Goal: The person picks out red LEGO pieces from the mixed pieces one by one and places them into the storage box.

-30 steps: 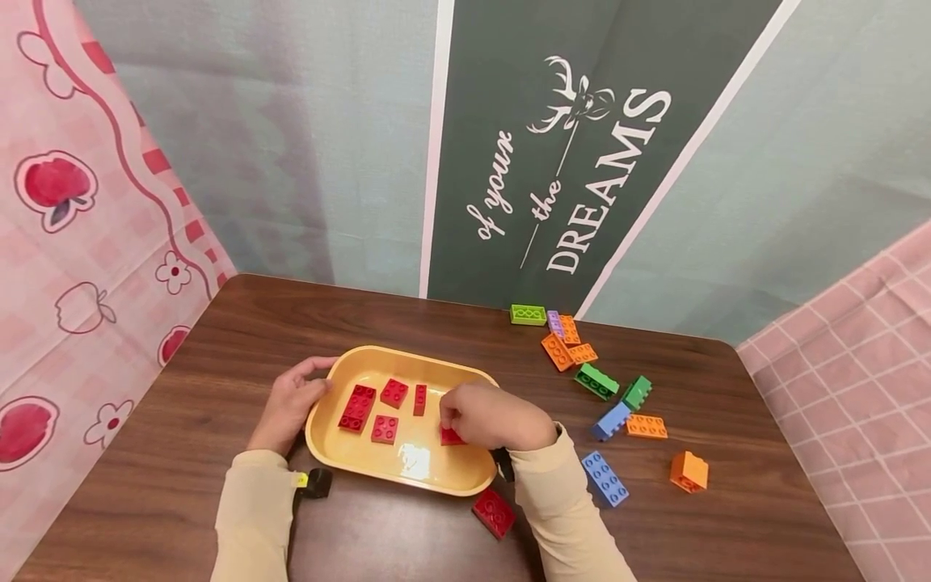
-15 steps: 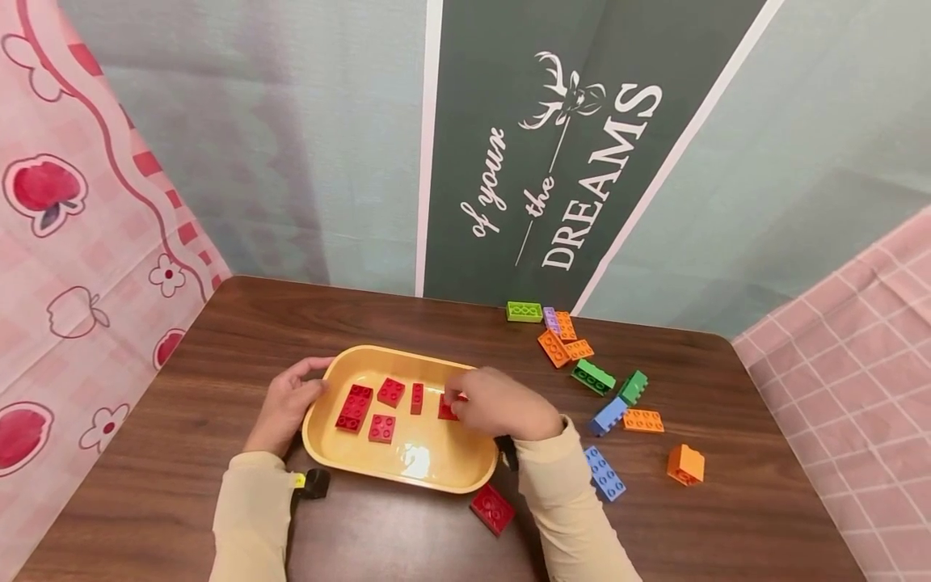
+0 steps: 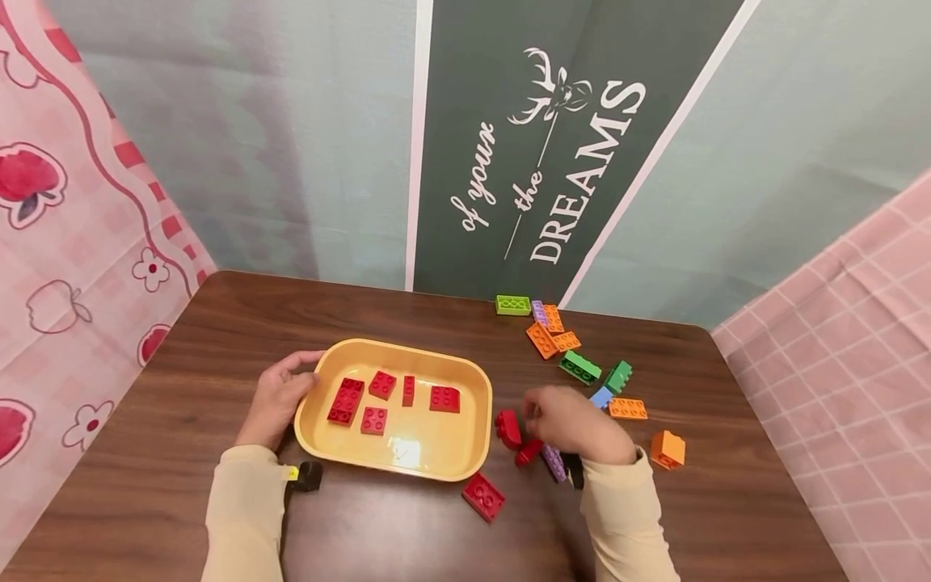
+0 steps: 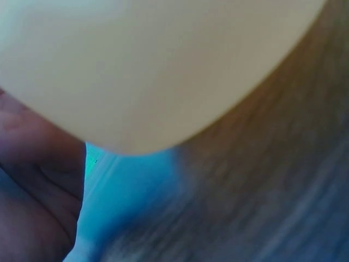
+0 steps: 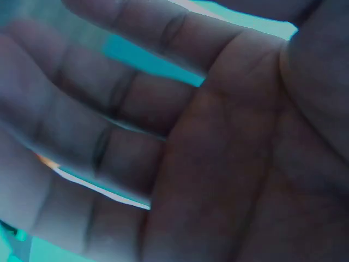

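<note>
A yellow tray (image 3: 436, 465) stands on the table with several red bricks inside, among them a long brick (image 3: 345, 402) at its left and another brick (image 3: 444, 398) at its right. My left hand (image 3: 276, 396) holds the tray's left end, thumb at the rim. The left wrist view shows the tray's pale underside (image 4: 147, 82) close up. My right hand (image 3: 575, 416) is over the table right of the tray, its fingers (image 5: 103, 93) loosely bent and holding nothing. Under and beside it lie a red rounded brick (image 3: 508, 429), a smaller red brick (image 3: 528, 453) and a purple brick (image 3: 553, 463).
A red brick (image 3: 483, 496) lies before the tray's right corner. Towards the back right are a lime brick (image 3: 512, 305), orange bricks (image 3: 541, 339), green bricks (image 3: 579, 367) and a partly covered blue brick (image 3: 600, 397). An orange block (image 3: 667, 449) stands farther right. Curtains border the table.
My right hand has let go of the red brick inside the tray and moved right, out over the loose bricks. My left hand has stayed on the tray. The head view has shifted slightly.
</note>
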A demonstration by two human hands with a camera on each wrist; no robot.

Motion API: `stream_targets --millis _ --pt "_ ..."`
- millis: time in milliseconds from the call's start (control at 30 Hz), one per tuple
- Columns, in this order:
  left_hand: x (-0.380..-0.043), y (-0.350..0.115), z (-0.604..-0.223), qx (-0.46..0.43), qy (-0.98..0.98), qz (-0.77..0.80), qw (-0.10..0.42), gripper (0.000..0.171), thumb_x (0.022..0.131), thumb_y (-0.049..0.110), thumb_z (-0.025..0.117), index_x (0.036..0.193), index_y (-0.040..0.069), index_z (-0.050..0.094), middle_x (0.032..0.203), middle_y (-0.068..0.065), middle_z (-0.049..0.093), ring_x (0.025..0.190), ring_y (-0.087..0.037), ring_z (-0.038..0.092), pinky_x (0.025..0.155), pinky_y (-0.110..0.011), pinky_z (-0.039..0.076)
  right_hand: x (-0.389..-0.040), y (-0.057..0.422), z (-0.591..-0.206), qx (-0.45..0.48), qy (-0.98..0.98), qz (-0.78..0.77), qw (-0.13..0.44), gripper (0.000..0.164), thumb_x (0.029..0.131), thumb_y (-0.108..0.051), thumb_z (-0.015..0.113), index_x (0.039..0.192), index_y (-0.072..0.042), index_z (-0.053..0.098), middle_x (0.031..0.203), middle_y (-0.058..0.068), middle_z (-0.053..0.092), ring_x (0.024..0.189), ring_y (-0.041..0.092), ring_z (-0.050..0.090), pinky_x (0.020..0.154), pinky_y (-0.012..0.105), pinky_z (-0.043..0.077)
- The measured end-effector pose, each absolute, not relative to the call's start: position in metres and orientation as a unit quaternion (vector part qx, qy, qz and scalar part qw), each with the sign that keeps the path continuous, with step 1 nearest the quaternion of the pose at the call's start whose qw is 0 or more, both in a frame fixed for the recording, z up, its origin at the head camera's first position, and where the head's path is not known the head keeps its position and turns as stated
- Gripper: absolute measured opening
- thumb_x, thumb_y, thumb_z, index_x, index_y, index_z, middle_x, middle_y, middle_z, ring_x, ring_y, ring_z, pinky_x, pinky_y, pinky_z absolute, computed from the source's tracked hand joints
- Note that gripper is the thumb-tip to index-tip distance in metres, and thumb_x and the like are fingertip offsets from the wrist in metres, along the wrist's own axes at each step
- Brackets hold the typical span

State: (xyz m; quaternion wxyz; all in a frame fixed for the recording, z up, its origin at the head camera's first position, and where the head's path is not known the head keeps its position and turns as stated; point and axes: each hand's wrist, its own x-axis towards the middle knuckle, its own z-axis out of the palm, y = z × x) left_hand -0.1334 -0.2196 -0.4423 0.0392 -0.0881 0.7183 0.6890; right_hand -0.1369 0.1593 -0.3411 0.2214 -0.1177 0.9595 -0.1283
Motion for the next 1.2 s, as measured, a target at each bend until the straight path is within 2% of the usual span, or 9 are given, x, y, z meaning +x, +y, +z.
stream_targets --millis 200,300,433,600,733,833,900,1067,1200 --pt "-0.134 -0.227 -0.445 -0.091 0.729 0.678 0.035 0.042 0.091 0.011 0.052 0.131 0.001 0.056 0.051 0.002 0.040 0.051 -0.018 0.056 0.055 -0.028 0.056 -0.118 0.148 -0.370 -0.115 0.962 -0.087 0.233 0.030 0.072 -0.011 0.078 0.099 -0.010 0.066 0.086 0.008 0.049 0.070 0.022 0.050 0.061 0.036 0.049" --pt "-0.134 -0.228 -0.447 -0.091 0.728 0.679 0.035 0.042 0.091 0.010 0.052 0.131 0.000 0.056 0.054 -0.001 0.045 0.053 -0.018 0.058 0.056 -0.029 0.056 -0.116 0.143 -0.377 -0.123 0.962 -0.072 0.231 0.029 0.073 -0.009 0.077 0.098 -0.008 0.064 0.085 0.010 0.048 0.068 0.022 0.049 0.059 0.036 0.049" --pt "-0.133 -0.228 -0.448 -0.083 0.725 0.683 0.029 0.041 0.092 0.010 0.053 0.131 -0.001 0.056 0.076 -0.012 0.064 0.063 -0.019 0.064 0.062 -0.030 0.058 -0.120 0.147 -0.371 -0.135 0.960 -0.082 0.230 0.016 0.077 -0.013 0.074 0.088 -0.011 0.061 0.076 0.004 0.052 0.068 0.020 0.048 0.061 0.036 0.047" --pt "-0.135 -0.226 -0.447 -0.072 0.727 0.682 0.025 0.041 0.092 0.011 0.054 0.131 -0.001 0.057 0.100 -0.021 0.067 0.072 -0.020 0.066 0.067 -0.031 0.059 -0.127 0.162 -0.350 -0.144 0.960 -0.167 0.171 0.009 0.087 -0.022 0.068 0.089 -0.017 0.060 0.071 -0.004 0.054 0.064 0.014 0.050 0.059 0.031 0.048" --pt "-0.139 -0.226 -0.446 -0.070 0.735 0.674 0.031 0.041 0.091 0.011 0.053 0.131 0.001 0.057 0.097 -0.023 0.066 0.070 -0.022 0.066 0.067 -0.030 0.058 -0.128 0.160 -0.334 -0.164 0.944 -0.266 0.104 0.011 0.088 -0.027 0.068 0.091 -0.021 0.059 0.079 -0.005 0.061 0.064 0.013 0.053 0.057 0.029 0.051" --pt "-0.144 -0.225 -0.445 -0.059 0.737 0.672 0.035 0.041 0.091 0.012 0.053 0.131 0.001 0.057 0.094 -0.021 0.065 0.068 -0.022 0.065 0.066 -0.030 0.058 -0.125 0.150 -0.326 -0.181 0.907 -0.371 0.080 0.016 0.085 -0.020 0.070 0.088 -0.018 0.055 0.096 -0.001 0.069 0.066 0.017 0.059 0.058 0.030 0.055" --pt "-0.147 -0.225 -0.444 -0.055 0.737 0.673 0.036 0.041 0.091 0.012 0.053 0.130 0.001 0.057 0.082 -0.016 0.063 0.063 -0.021 0.063 0.064 -0.031 0.058 -0.125 0.140 -0.321 -0.192 0.876 -0.437 0.070 0.021 0.084 -0.013 0.070 0.086 -0.015 0.050 0.106 0.003 0.070 0.069 0.021 0.063 0.057 0.034 0.057" --pt "-0.148 -0.229 -0.444 -0.061 0.727 0.682 0.040 0.040 0.091 0.011 0.053 0.129 0.000 0.057 0.053 -0.001 0.043 0.051 -0.019 0.056 0.060 -0.030 0.058 -0.133 0.107 -0.312 -0.215 0.844 -0.488 0.054 0.030 0.084 -0.021 0.073 0.085 -0.013 0.044 0.103 0.003 0.067 0.072 0.025 0.060 0.055 0.034 0.054" --pt "-0.147 -0.232 -0.446 -0.060 0.721 0.689 0.042 0.041 0.091 0.011 0.052 0.130 -0.001 0.056 0.052 0.001 0.042 0.050 -0.019 0.057 0.059 -0.031 0.058 -0.144 0.081 -0.314 -0.226 0.839 -0.488 0.084 0.032 0.081 -0.024 0.075 0.085 -0.013 0.045 0.105 0.001 0.064 0.070 0.024 0.059 0.058 0.034 0.055"
